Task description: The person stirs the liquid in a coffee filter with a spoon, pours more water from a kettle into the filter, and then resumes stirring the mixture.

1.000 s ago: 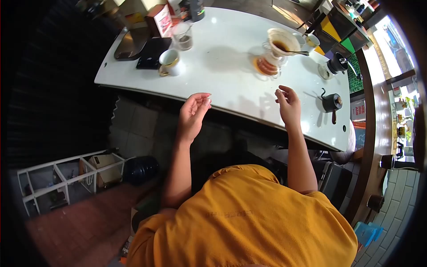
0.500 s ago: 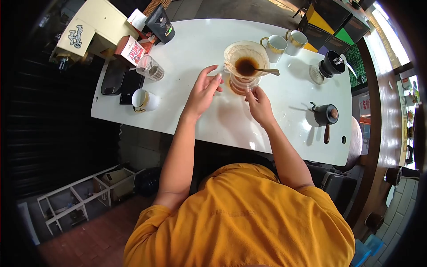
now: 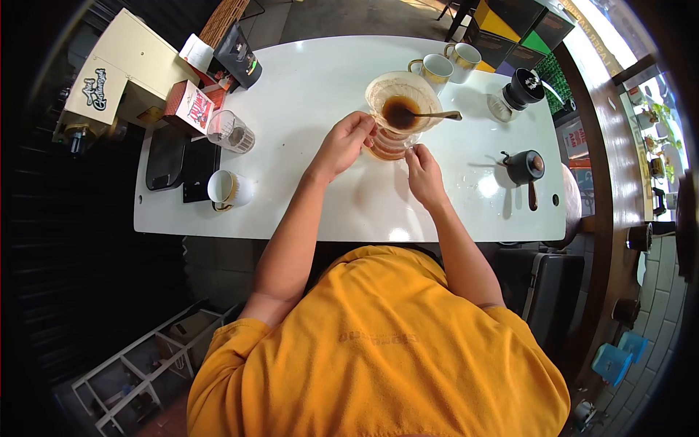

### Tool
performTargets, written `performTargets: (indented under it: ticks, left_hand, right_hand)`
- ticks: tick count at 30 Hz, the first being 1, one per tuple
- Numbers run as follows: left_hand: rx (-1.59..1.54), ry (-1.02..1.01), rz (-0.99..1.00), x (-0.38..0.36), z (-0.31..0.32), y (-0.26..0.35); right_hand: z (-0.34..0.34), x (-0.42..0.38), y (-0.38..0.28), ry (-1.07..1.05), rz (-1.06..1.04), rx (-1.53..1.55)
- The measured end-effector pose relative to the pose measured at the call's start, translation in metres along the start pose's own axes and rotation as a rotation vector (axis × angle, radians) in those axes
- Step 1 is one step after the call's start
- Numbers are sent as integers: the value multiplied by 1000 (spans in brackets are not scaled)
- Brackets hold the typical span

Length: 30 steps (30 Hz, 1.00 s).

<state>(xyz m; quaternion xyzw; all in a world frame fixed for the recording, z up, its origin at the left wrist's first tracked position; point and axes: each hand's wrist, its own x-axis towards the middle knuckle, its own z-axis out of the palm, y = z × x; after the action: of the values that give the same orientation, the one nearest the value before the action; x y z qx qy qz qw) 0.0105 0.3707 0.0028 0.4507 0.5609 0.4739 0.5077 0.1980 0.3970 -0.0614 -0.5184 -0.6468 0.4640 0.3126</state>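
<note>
White desk point(image 3: 298, 80), glossy, fills the middle of the view; a dark ribbed wall point(image 3: 65, 167) stands at 9 o'clock. Bearings are taken from the dripper, with 12 o'clock toward the desk's far edge.

Item under inspection: a filter-lined dripper point(image 3: 426, 91) over a glass server point(image 3: 387, 152), right of the desk's middle. Dark liquid point(image 3: 397, 111) lies in the cone; a spoon point(image 3: 440, 114) leans out across the rim at 3 o'clock.

Left hand point(image 3: 344, 146), 8 o'clock: grip appears pinched on the dripper's side, thumb against forefinger (the exact hold is hidden by the fingers). Right hand point(image 3: 426, 177), 5 o'clock: grip pinching the server's handle.

Adjacent items: two white cups point(image 3: 437, 69) at 1 o'clock, a hand grinder point(image 3: 521, 90) at 3, a gooseneck kettle point(image 3: 524, 167) at 4, a third cup point(image 3: 229, 189) at 8 and a drinking glass point(image 3: 231, 132) at 9.

Risks, as judged: each hand bears on a separate piece, so uneven movement could tilt the cone and spill its contents. Parting the pieces while liquid remains could drip onto the desk. A knock to the overhanging spoon could tip it out. Any swing toward 1 o'clock could strike the cups.
</note>
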Motion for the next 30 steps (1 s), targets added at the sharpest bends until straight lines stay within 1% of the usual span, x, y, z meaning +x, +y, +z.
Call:
performTargets:
  ticks: [3,12,16,18,22,27,30]
  left_hand:
    - [18,-58,49,-7,-4,1]
    - [24,-187,60,-42,-12,-11]
    - [51,-192,55,-58,-11,-14]
    - [77,-200,71,-65,-11,-13]
    - [90,-245,41,-76,-11,-14]
    - [15,-220,31,-81,-10,-20]
    - [49,-215,50,-81,-11,-22]
  right_hand:
    - [4,-12,-2,30,11,16]
    - [8,-55,-2,36,38,79]
    - [10,-70,3,52,1,117]
    - [12,-76,5,55,2,135]
    - [12,-85,4,39,6,150]
    - [13,-85,7,24,-38,151]
    - [7,-86,0,-10,-19,150]
